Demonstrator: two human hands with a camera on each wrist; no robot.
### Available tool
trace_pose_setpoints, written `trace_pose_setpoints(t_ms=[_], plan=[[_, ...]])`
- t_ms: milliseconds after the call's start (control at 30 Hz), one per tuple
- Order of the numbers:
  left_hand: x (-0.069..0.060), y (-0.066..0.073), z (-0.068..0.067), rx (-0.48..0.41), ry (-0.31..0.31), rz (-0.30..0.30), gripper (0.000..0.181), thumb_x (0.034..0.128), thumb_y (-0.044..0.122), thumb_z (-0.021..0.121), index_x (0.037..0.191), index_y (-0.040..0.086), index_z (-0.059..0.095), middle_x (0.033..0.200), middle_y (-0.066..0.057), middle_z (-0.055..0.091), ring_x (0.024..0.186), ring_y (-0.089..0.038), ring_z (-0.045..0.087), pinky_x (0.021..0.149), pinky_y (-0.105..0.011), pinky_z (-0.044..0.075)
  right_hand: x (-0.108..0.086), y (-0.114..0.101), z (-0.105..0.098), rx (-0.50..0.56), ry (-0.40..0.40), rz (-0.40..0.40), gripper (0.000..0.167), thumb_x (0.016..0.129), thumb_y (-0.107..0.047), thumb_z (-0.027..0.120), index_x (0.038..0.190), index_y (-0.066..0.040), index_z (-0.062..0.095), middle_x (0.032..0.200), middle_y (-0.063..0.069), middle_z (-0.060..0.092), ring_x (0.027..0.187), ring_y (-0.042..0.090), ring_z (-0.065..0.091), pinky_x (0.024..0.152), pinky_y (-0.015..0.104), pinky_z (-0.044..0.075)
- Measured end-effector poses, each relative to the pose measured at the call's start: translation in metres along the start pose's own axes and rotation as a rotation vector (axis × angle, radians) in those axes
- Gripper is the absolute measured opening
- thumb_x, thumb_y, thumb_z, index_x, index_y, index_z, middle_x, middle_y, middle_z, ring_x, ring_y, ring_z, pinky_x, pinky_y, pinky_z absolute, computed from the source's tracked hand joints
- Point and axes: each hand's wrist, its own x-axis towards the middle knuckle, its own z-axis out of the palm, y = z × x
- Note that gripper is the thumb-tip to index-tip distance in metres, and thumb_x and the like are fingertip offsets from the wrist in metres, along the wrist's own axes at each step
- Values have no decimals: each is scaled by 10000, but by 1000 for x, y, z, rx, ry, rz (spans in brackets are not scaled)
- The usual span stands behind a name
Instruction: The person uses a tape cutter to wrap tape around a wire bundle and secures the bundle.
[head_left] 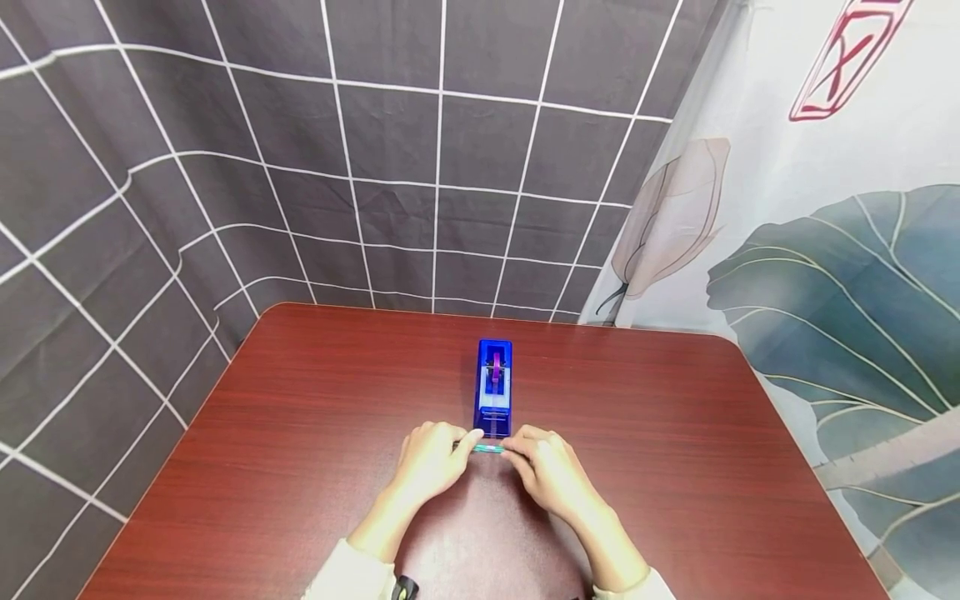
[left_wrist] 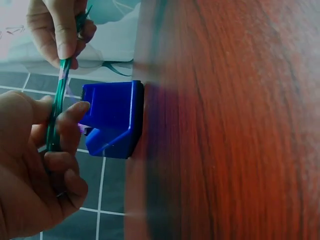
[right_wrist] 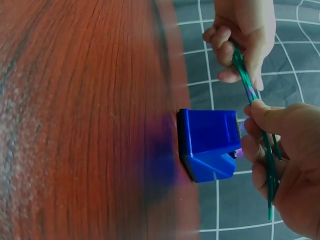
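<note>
A bundle of thin green strips is held level between both hands, just in front of the blue tape dispenser. My left hand pinches its left end between thumb and fingers. The other end is gripped by my right hand, and loose strip ends stick out past the palm in the right wrist view. Purple tape lies on the bundle's middle, between the two hands. In the left wrist view a faint purple band shows between bundle and dispenser; whether it joins them I cannot tell.
The dispenser stands on a reddish-brown wooden table, with a purple tape roll in it. Behind the table hangs a dark grey curtain with white grid lines. A white leaf-patterned curtain hangs on the right.
</note>
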Motion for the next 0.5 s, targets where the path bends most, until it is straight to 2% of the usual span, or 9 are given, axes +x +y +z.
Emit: trace_pose_setpoints(t_ms=[100,267,500], plan=[[0,1,-1,-11,-2,3,537,1000,363,621,526,249,396,511,155,242,507,-68,338,468,-265,310,0,1,0,-5,-13,3,98,826,-50,804,907,-95,772,769,-73,610,629,15,484,581,247,464],[0,-1,1,-24,6,5,480,1003,356,620,556,240,489,564,127,382,545,-64,395,510,-273,353,2,1,-1,-17,-58,39,61,852,-76,784,894,-113,761,745,-72,598,618,28,491,576,265,473],[-2,-3,3,-23,14,7,436,999,346,628,588,232,540,606,104,438,561,-65,428,538,-297,385,5,-4,-4,-20,-152,173,70,930,-106,715,880,-127,759,747,-76,641,651,25,556,624,320,526]])
